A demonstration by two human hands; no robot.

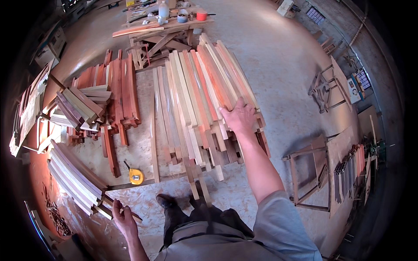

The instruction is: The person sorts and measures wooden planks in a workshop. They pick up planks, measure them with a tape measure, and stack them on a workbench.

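Note:
My right hand [240, 115] lies on the large pile of wooden strips [189, 91], its fingers spread over the top pieces near the pile's right side. The strips run lengthwise away from me, pale, brown and reddish, with uneven near ends. At the lower left, my left hand [124, 218] is beside the near ends of a smaller stack of pale strips [78, 178]. Its fingers are apart, and nothing shows in them. A yellow tape measure [136, 176] rests close to the table's front edge, between the two piles.
Dark red strips [124, 91] and a crisscrossed heap of short pieces [82, 106] occupy the table's left. Behind stands another workbench [139, 32] with a bottle and tubs. Wooden frames [309, 174] stand on the floor at right. Shavings litter the floor around my feet.

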